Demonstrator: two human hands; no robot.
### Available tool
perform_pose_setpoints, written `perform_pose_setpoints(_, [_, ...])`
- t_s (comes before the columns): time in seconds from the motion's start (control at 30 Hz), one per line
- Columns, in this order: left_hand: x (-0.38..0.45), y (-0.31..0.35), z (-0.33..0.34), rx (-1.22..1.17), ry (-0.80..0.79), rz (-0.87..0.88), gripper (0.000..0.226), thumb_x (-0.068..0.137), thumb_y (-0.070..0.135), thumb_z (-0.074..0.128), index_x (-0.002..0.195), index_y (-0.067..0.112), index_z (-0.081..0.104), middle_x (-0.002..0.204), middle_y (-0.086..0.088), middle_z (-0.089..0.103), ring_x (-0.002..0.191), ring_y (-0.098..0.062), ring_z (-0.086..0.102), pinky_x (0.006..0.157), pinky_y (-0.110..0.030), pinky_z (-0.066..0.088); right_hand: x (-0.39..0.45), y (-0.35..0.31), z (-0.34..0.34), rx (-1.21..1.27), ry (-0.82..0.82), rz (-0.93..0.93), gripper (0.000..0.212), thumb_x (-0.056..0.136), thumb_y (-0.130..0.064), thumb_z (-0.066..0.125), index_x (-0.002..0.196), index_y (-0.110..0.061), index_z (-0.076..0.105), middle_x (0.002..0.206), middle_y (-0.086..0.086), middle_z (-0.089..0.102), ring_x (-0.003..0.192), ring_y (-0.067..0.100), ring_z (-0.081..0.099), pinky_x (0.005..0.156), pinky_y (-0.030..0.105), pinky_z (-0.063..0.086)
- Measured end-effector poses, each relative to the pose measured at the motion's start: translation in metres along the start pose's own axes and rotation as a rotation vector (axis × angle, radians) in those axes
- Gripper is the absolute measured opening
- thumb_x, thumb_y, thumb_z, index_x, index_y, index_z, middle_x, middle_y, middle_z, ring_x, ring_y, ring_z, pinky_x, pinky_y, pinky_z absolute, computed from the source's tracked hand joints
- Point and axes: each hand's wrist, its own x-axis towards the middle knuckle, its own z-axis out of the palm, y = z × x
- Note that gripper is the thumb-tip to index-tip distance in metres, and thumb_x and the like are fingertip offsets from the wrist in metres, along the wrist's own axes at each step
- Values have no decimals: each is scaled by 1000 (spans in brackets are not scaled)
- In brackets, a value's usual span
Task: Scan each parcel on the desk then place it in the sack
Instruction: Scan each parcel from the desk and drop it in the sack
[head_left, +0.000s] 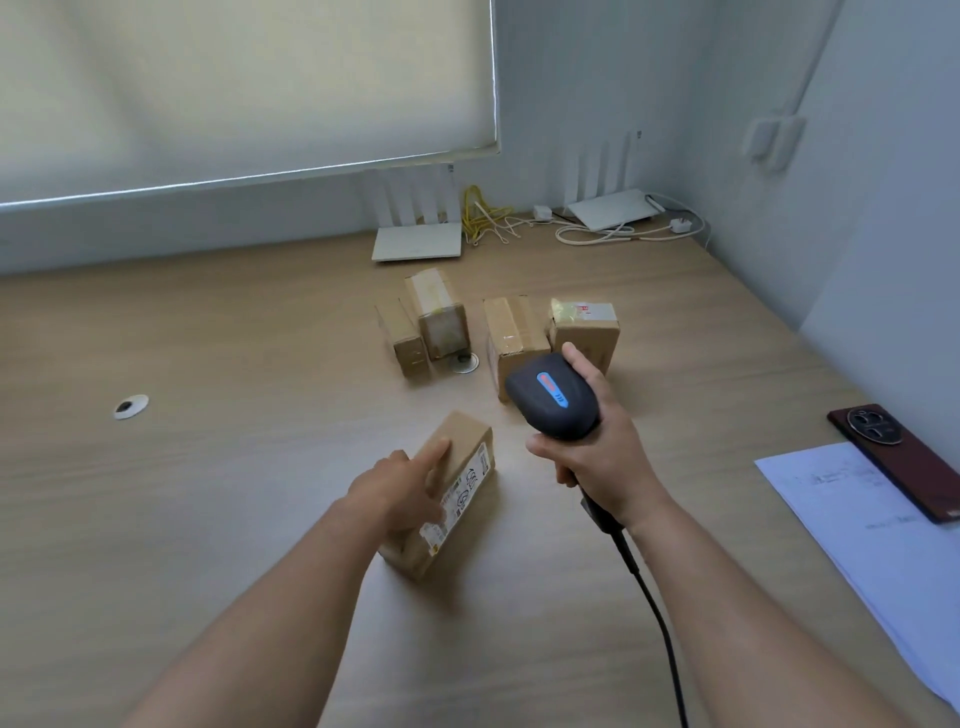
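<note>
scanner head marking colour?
Blue with a small red patch, on the dark grey scanner; head view.

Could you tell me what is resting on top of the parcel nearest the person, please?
The left hand rests on the near parcel, forefinger stretched along its top. Printed labels show on its right side; the top under the palm is hidden.

Lighting: soft, even daylight, moderately bright.
Light diffuses through drawn roller blind (234, 88); bright strip along its lower edge. Faint shadows on desk (208, 493). Wide-angle bending at edges; slight overall softness.
</note>
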Motion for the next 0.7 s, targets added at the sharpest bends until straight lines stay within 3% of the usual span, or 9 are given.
perform_pose_setpoints(0.17, [-30, -43, 8, -79, 8, -67, 99, 80, 45, 71, 146, 53, -2, 132, -8, 37, 119, -28, 47, 93, -37, 46, -14, -3, 37, -8, -74, -5, 95, 73, 11, 74, 130, -57, 41, 120, -1, 56, 48, 4, 50, 47, 26, 45])
perform_pose_setpoints(0.4, [-58, -95, 4, -602, 336, -113, 98, 82, 23, 71, 150, 42, 4, 123, -8, 47, 102, -25, 55, 86, -40, 51, -28, -20, 82, -12, -150, -47, 96, 73, 15, 72, 136, -50, 40, 128, 2, 50, 50, 2, 51, 46, 24, 45])
perform_pose_setpoints(0.5, [-71, -110, 0, -817, 483, -108, 97, 83, 21, 72, 152, 37, 6, 128, 3, 57, 104, -19, 57, 81, -34, 50, -32, -27, 98, -7, -172, -65, 96, 72, 16, 72, 133, -52, 41, 128, 6, 50, 48, 4, 50, 44, 25, 45])
perform_pose_setpoints(0.57, [-78, -119, -2, -921, 555, -160, 95, 84, 27, 70, 152, 38, 4, 130, 6, 57, 108, -19, 57, 85, -32, 46, -35, -30, 107, -10, -184, -62, 97, 72, 15, 72, 134, -53, 41, 122, 8, 54, 47, 9, 48, 45, 26, 45])
perform_pose_setpoints(0.7, [-87, -133, -7, -1145, 623, -192, 91, 86, 29, 69, 148, 48, 6, 131, 2, 58, 115, -23, 57, 97, -41, 46, -42, -35, 121, -6, -206, -62, 97, 72, 14, 72, 135, -52, 41, 118, 7, 57, 47, 15, 48, 45, 28, 45])
